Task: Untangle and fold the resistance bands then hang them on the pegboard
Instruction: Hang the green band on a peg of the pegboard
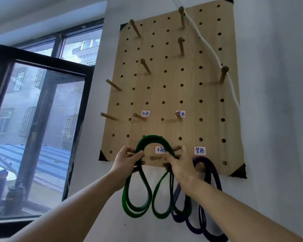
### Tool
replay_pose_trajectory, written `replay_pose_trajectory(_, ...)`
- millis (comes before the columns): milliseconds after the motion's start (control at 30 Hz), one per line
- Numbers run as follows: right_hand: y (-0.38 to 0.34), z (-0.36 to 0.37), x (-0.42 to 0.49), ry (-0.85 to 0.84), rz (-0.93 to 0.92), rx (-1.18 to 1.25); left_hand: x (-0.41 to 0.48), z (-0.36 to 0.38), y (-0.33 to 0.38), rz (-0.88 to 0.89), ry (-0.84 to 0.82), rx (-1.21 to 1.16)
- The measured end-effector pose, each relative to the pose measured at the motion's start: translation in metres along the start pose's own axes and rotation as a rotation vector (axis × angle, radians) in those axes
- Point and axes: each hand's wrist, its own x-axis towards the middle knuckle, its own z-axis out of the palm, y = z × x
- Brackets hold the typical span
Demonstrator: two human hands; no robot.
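holding the folded green band [153, 137] arched low in the frame, my left hand [125, 160] gripping its left side, my right hand [181, 165] pinching its right, over a peg [155, 157] at the bottom of the pegboard [164, 95]. if i release off-centre, a strand could miss the peg and the folds slip apart. the hung purple band [215, 173] at lower right overlaps the green loops, so they may tangle. a white cord [208, 46] trails upper right.

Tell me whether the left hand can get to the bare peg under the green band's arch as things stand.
Probably yes: the peg sticks out bare just beside the left hand, with nothing between them. Its grip, though, is full of the green band.
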Motion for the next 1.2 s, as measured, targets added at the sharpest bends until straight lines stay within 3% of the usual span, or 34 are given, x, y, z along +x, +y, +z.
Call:
replay_pose_trajectory(167,0.0,0.009,0.004,-0.007,-0.097,0.075,0.016,0.007,0.009,0.103,0.02,0.021)
replay_pose_trajectory(467,-0.04,-0.008,0.037,-0.074,0.047,0.094,0.036,0.008,0.053,0.216,-0.027,0.182)
replay_pose_trajectory(767,-0.009,-0.005,0.013,-0.089,0.186,-0.028,0.03,0.004,0.02,0.159,-0.029,0.246)
replay_pose_trajectory(967,0.019,0.014,0.009,0.035,0.197,0.023,0.036,0.012,-0.007,0.157,0.027,0.34)
replay_pose_trajectory(1200,0.051,0.024,0.001,-0.039,0.124,-0.021,0.037,0.014,-0.044,0.147,0.062,0.36)
